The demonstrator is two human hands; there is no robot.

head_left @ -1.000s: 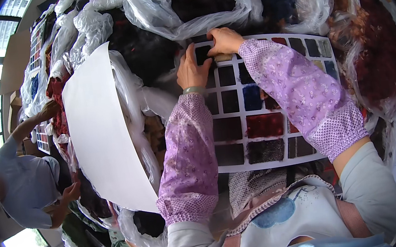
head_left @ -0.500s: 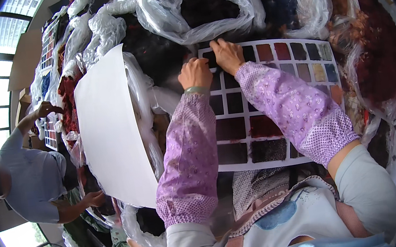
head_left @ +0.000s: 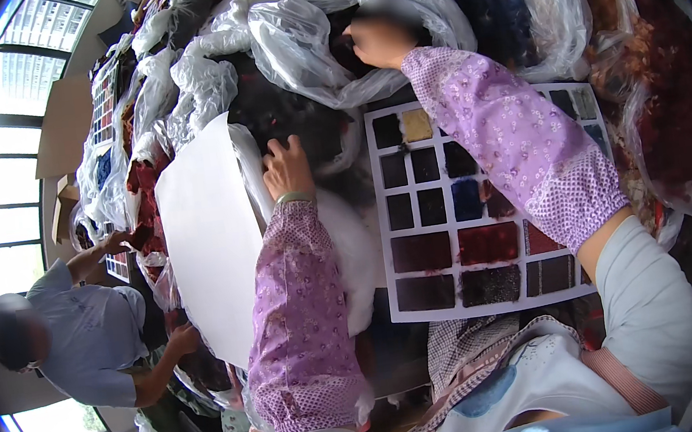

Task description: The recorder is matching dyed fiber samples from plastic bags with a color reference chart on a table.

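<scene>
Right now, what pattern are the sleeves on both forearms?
Purple with a small pale floral print, seen on the sleeves in the head view.

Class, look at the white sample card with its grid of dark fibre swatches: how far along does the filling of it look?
Done: most windows of the sample card hold swatches, black, blue, red and one tan.
In hand: the right hand reaches into a clear plastic bag of dark fibre above the card; the left hand rests on dark fibre beside it.
Left: the sleeve hides some windows, so I cannot tell whether any are unfilled.
</scene>
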